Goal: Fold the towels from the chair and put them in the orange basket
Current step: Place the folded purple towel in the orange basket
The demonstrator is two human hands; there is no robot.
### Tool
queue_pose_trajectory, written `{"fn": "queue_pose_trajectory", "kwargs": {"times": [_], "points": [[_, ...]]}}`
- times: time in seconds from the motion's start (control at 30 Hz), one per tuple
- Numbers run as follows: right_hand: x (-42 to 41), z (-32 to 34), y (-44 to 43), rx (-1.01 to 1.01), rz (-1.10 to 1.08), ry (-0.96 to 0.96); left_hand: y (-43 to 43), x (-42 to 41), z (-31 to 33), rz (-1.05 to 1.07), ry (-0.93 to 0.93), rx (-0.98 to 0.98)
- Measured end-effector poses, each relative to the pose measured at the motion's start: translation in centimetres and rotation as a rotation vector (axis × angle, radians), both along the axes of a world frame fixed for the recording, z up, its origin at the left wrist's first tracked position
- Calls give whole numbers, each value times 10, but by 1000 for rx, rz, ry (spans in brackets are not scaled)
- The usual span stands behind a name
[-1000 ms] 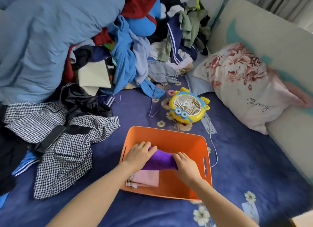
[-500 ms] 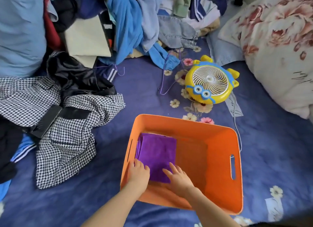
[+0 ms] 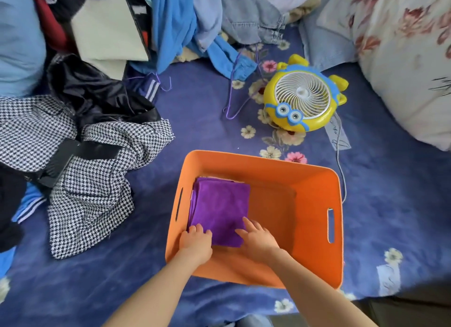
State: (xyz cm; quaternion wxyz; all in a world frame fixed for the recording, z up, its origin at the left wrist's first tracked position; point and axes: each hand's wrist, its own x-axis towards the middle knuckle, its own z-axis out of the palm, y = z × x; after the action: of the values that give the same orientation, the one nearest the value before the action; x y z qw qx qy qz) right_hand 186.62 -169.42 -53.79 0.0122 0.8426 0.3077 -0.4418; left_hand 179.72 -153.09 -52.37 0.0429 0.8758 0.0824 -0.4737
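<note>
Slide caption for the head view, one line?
Left hand and right hand rest on a folded purple towel lying left inside the orange basket, yellow fan beyond.

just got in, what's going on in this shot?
A person is setting a folded purple towel into the orange basket, which sits on a blue floral bedsheet. The towel lies flat against the basket's left wall. The left hand and right hand both rest on its near edge, not gripping it. A yellow cartoon fan and a heap of unfolded clothes lie beyond the basket.
</note>
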Motion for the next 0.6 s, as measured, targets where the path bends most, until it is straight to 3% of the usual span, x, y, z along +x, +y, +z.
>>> {"fn": "queue_pose_trajectory", "kwargs": {"times": [0.6], "points": [[-39,141,-75,145,-308,-381,-18,-27,110,254,-543,-237]]}}
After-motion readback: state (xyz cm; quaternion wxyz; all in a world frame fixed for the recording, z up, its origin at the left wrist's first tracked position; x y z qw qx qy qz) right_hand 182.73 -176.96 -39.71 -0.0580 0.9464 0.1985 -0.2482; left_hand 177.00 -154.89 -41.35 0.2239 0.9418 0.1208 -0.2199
